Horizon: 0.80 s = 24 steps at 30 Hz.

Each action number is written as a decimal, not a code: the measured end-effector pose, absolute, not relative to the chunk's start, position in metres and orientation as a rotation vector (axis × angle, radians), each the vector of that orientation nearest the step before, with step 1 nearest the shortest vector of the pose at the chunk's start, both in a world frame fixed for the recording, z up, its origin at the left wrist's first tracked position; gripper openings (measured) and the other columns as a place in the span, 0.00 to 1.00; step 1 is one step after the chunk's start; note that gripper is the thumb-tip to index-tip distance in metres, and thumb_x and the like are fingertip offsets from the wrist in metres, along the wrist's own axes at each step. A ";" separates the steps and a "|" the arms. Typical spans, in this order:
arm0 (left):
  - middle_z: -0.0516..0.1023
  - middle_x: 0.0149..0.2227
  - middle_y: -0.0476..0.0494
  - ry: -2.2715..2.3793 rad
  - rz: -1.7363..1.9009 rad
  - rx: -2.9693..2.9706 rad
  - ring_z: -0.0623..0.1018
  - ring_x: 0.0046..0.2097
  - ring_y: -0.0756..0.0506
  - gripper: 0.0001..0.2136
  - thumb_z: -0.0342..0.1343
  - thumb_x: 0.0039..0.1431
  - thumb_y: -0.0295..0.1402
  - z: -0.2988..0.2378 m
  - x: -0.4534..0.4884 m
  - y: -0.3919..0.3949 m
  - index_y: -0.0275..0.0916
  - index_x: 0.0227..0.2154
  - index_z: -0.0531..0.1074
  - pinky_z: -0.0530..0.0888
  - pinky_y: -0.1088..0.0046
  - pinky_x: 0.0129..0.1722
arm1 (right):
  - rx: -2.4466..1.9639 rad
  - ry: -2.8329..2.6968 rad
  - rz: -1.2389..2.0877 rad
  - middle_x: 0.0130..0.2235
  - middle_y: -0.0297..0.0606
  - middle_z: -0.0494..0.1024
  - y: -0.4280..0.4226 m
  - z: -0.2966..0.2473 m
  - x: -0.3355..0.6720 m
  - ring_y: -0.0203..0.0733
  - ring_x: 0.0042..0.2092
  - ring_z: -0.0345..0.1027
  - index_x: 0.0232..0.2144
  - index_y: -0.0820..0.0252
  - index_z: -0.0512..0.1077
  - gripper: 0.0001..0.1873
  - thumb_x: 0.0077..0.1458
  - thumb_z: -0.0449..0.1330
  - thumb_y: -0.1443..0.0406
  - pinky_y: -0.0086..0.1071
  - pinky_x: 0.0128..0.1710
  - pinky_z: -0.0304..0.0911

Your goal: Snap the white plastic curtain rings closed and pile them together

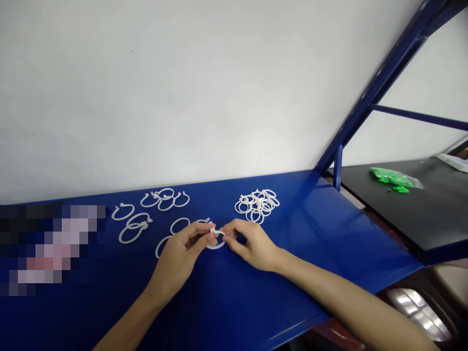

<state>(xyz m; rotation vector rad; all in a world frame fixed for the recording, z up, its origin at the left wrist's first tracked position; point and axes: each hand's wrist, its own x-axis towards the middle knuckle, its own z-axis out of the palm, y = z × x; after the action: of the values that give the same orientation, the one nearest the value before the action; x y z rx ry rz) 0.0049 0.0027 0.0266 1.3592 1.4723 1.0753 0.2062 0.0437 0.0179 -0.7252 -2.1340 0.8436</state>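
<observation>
The left grip (181, 256) and the right grip (254, 246) were each pinched tight on opposite sides of one white ring (216, 242), just above the blue counter (256, 297).

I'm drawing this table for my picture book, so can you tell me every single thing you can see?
held ring: one, white, pinched between both hands just above the table.
loose rings: several, white, spread flat on the table's left part.
ring pile: one heap, too tangled to count, white, behind the right hand.
table: one, blue, under everything.
green bag: one, green pieces in clear plastic, on the black shelf.
black shelf: one, black, far right.
frame bars: blue, rising at the right.
wall: white, behind.
left hand: one, fingers on the held ring.
right hand: one, also pinching it.
</observation>
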 end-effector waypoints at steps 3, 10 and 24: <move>0.85 0.40 0.46 1.489 1.128 1.415 0.83 0.42 0.41 0.14 0.62 0.53 0.47 0.021 0.008 0.001 0.45 0.37 0.80 0.80 0.63 0.46 | -0.687 -2.224 0.715 0.34 0.36 0.74 0.041 0.017 0.207 0.36 0.34 0.68 0.38 0.58 0.69 0.06 0.67 0.53 0.66 0.30 0.36 0.67; 0.85 0.41 0.46 1.558 1.189 1.628 0.83 0.41 0.42 0.12 0.57 0.58 0.45 0.009 0.011 -0.006 0.45 0.36 0.80 0.79 0.63 0.46 | -0.570 -2.428 0.382 0.36 0.42 0.75 0.034 0.016 0.209 0.41 0.38 0.67 0.42 0.60 0.69 0.10 0.70 0.47 0.67 0.33 0.39 0.67; 0.79 0.46 0.37 2.079 0.599 2.413 0.73 0.49 0.35 0.15 0.48 0.66 0.37 0.003 -0.027 0.024 0.38 0.44 0.77 0.70 0.55 0.46 | -1.350 -2.049 0.158 0.40 0.39 0.77 0.110 0.031 0.253 0.39 0.36 0.72 0.41 0.58 0.76 0.07 0.64 0.57 0.66 0.32 0.40 0.66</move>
<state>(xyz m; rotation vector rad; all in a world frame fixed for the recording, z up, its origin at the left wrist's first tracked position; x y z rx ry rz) -0.0269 0.0238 0.0033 2.4131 2.0786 0.5992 0.2525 0.1099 0.0311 -1.3500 -2.0488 0.1584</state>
